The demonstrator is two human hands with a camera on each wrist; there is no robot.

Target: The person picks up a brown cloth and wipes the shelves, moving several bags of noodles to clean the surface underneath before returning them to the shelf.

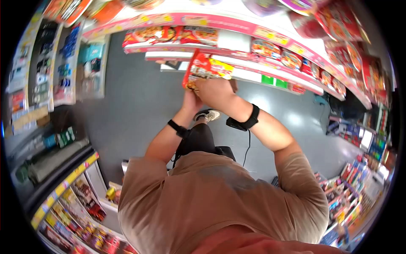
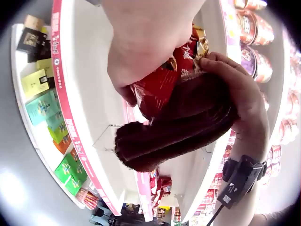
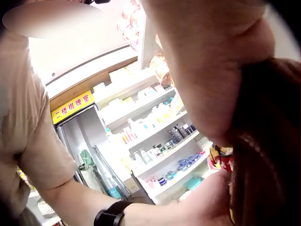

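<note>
Right hand (image 2: 242, 89), cloth (image 2: 181, 129) plainest from left wrist

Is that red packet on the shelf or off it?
Off it: the left hand and right hand grip the red packet, holding it in front of the shelf.

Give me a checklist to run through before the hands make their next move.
1. Left hand gripping the red packet: ok.
2. Right hand holding the brown cloth: ok.
3. Packet's whole face in view: not ok, hands and cloth cover part of it.
4. Packet clear of the shelf: cannot tell, they overlap in view.
5. Packet clean all over: cannot tell.
</note>
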